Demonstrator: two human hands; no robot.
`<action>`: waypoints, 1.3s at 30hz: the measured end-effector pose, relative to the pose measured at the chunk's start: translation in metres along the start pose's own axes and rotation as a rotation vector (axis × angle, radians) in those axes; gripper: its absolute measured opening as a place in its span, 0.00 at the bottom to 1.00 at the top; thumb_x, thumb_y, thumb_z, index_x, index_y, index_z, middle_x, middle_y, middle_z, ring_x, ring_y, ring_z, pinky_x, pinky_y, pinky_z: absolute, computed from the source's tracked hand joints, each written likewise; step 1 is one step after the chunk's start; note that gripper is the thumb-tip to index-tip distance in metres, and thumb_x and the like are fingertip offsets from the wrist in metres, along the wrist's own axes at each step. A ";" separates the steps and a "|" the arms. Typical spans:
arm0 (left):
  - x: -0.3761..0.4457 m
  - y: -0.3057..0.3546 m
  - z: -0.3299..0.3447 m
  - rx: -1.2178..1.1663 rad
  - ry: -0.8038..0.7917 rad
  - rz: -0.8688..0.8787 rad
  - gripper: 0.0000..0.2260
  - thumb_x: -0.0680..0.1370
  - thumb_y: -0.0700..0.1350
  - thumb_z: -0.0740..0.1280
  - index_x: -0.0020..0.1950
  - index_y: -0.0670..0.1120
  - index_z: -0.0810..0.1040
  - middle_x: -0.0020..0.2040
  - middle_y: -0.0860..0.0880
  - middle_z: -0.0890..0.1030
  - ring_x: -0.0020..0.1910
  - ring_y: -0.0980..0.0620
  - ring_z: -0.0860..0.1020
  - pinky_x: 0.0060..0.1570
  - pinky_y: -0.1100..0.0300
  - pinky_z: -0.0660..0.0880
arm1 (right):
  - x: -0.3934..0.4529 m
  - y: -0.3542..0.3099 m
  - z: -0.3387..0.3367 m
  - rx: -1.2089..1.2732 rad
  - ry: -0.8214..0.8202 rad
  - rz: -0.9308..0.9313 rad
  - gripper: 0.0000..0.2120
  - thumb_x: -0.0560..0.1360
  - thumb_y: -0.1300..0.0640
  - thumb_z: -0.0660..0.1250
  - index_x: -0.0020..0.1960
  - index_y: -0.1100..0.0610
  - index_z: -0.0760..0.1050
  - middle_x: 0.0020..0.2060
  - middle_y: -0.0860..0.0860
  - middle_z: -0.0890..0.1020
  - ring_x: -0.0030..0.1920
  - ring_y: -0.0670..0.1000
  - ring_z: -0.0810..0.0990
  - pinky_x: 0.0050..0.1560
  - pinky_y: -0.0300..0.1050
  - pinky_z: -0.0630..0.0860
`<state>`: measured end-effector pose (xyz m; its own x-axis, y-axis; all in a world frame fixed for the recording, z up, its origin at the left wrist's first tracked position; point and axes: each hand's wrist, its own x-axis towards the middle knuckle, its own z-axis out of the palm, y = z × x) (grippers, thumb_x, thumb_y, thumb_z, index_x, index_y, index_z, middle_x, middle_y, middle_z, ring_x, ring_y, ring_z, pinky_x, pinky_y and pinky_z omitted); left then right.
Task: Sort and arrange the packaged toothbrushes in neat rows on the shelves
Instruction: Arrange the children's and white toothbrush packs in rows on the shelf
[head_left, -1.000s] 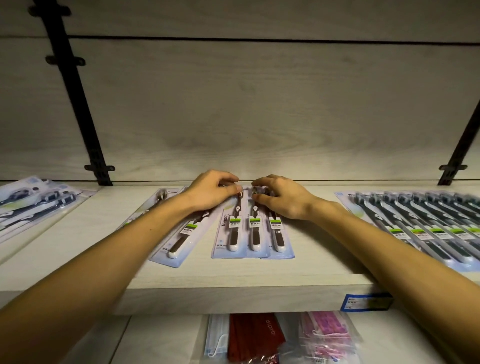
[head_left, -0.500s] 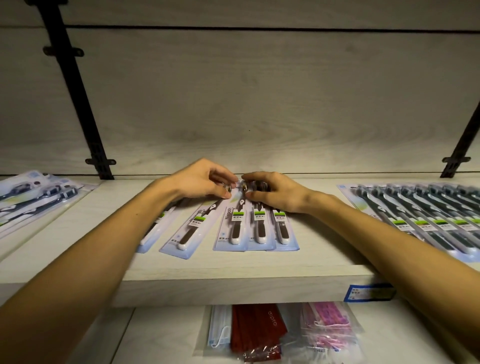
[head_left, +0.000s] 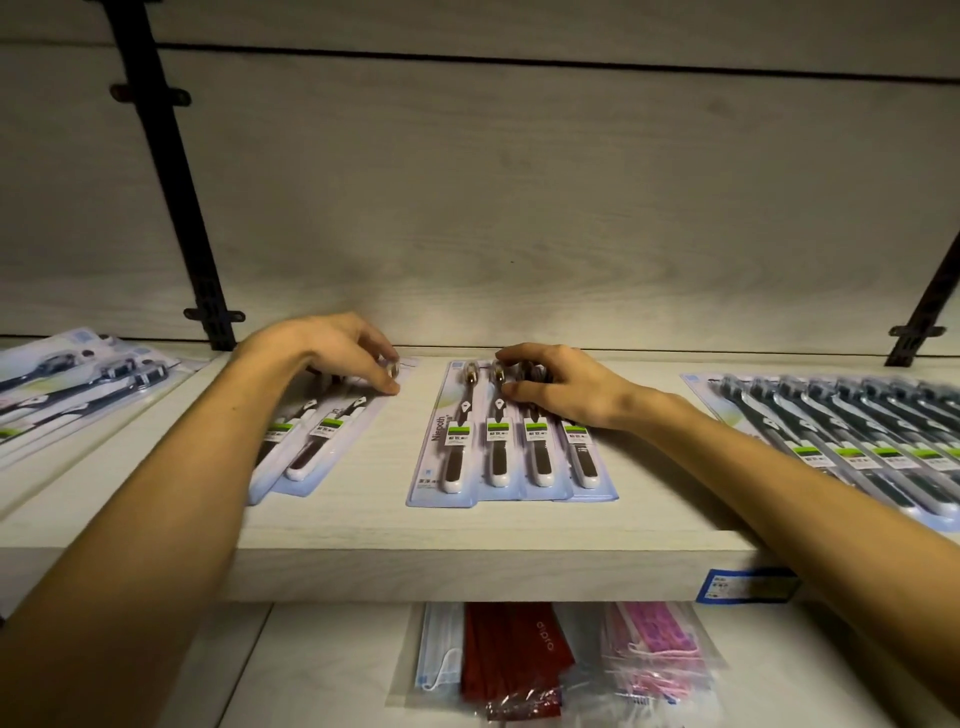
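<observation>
Four packaged toothbrushes (head_left: 511, 447) lie overlapped in a tidy row at the middle of the pale wood-grain shelf (head_left: 374, 530), heads toward the back panel, handles toward me. My right hand (head_left: 563, 387) rests on their far ends, palm down, fingers curled and lightly spread over the brush heads, thumb tip pressing the card near the second pack; I am pressing on the row and not gripping it.

Just to the left, apart from that row, two more packs (head_left: 317, 436) lie slanted, one partly on the other. My left hand (head_left: 322, 348) sits over their top ends, thumb and forefinger pinched on the upper corner of the nearer pack.

Further out, a long overlapped row of the same brushes (head_left: 852, 436) fills the right end of the shelf, and another slanted group (head_left: 67, 384) lies on the neighbouring board at the left. A blue price label (head_left: 748, 584) is stuck on the shelf's front edge under my right forearm.

Behind it all is a grey wood-look back panel (head_left: 493, 197) with black slotted uprights (head_left: 171, 171) at either side. On the shelf below lie bagged face masks: pale blue (head_left: 436, 654), red (head_left: 511, 660) and pink (head_left: 654, 654). The light is dim and warm.
</observation>
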<state>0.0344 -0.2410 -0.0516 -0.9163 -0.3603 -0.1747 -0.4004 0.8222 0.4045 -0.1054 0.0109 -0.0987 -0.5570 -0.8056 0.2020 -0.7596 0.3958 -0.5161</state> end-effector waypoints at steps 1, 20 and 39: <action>0.000 0.000 0.001 -0.020 0.006 -0.001 0.21 0.73 0.45 0.77 0.66 0.48 0.80 0.62 0.49 0.80 0.60 0.50 0.76 0.56 0.62 0.66 | 0.000 0.000 0.000 -0.001 0.000 -0.002 0.22 0.78 0.49 0.69 0.71 0.50 0.73 0.59 0.46 0.80 0.59 0.49 0.78 0.64 0.45 0.74; 0.022 0.010 0.021 -0.257 0.182 0.193 0.07 0.77 0.46 0.73 0.54 0.49 0.83 0.42 0.50 0.81 0.35 0.54 0.77 0.28 0.67 0.73 | 0.001 0.001 -0.003 -0.105 0.007 -0.039 0.21 0.80 0.50 0.67 0.71 0.54 0.73 0.63 0.51 0.81 0.61 0.51 0.78 0.65 0.46 0.72; -0.015 0.018 0.031 -0.410 0.032 0.234 0.15 0.76 0.34 0.72 0.63 0.39 0.80 0.54 0.42 0.85 0.50 0.50 0.83 0.51 0.59 0.80 | -0.025 -0.013 -0.010 -0.097 -0.084 0.064 0.31 0.80 0.36 0.58 0.76 0.54 0.67 0.71 0.52 0.75 0.69 0.53 0.74 0.71 0.49 0.69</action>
<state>0.0406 -0.2068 -0.0694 -0.9787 -0.2050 -0.0111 -0.1433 0.6433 0.7521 -0.0850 0.0303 -0.0892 -0.5788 -0.8095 0.0987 -0.7543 0.4854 -0.4421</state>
